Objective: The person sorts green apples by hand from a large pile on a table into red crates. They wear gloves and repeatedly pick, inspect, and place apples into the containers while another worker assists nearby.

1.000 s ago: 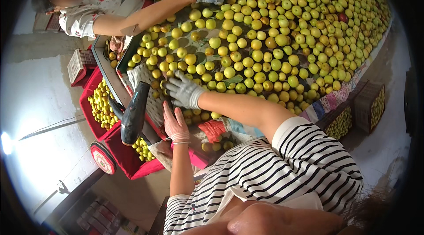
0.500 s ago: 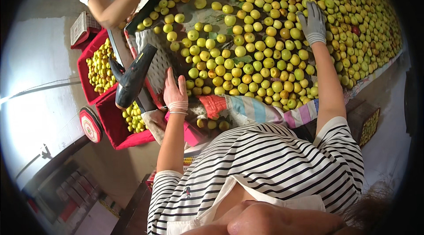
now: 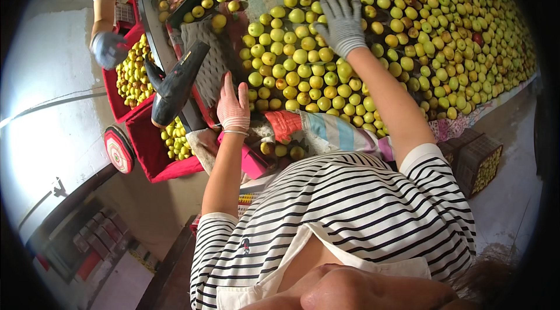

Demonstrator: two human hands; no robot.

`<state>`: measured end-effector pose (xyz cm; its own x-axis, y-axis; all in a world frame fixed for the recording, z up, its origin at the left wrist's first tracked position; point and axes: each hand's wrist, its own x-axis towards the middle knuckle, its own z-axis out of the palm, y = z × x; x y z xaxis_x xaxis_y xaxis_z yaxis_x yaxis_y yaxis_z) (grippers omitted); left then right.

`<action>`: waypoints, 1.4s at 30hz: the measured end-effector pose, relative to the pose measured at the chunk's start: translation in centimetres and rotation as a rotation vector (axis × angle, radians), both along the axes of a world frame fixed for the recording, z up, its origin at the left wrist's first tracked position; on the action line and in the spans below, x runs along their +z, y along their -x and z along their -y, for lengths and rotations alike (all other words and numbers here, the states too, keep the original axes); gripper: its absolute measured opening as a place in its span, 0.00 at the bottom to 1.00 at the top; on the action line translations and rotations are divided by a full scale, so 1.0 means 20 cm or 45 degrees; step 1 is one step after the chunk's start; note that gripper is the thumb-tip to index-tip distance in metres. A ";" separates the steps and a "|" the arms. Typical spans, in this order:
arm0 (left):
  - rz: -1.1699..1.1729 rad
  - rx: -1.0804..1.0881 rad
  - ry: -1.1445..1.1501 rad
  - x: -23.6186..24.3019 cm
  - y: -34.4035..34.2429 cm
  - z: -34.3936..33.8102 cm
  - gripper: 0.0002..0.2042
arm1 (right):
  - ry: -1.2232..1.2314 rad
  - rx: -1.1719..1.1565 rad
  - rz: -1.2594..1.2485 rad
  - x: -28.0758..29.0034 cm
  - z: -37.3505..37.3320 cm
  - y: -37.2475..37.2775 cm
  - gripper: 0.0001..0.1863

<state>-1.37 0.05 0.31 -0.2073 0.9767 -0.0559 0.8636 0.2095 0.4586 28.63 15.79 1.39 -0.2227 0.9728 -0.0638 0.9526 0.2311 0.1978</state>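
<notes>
A wide layer of small round yellow-green fruits (image 3: 408,47), like jujubes, covers the sorting surface in front of me. My right hand (image 3: 343,25), in a grey knit glove, lies palm down on the fruits with its fingers stretched out. My left hand (image 3: 233,110), in a pale pinkish glove, has its fingers extended upward beside a grey dimpled mat (image 3: 204,44) and holds nothing. Fruits sit just right of it. A black hair dryer (image 3: 178,85) is propped at the left edge of the mat.
Left of the surface stand red-lined bins (image 3: 146,161) of fruit. A co-worker's gloved hand (image 3: 109,50) is over the farther bin. A round striped stool (image 3: 118,149) stands beside them. Striped cloth (image 3: 324,129) borders the near edge, and fruit crates (image 3: 481,164) stand at right.
My right hand has moved left across the fruits, and some fruits have shifted left with it. My left hand has barely moved. The co-worker's arm has swung left to the red bin.
</notes>
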 end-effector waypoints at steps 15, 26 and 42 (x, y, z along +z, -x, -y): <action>0.022 0.036 0.165 0.01 0.01 0.00 0.30 | 0.315 0.664 -0.941 0.10 0.51 0.08 0.35; 0.117 -0.023 0.074 -0.01 0.00 -0.01 0.28 | 0.455 0.613 -0.413 0.15 0.90 -0.53 0.38; 0.058 -0.002 -0.136 0.01 -0.01 0.00 0.27 | 0.343 0.868 -0.449 -0.06 0.60 0.28 0.41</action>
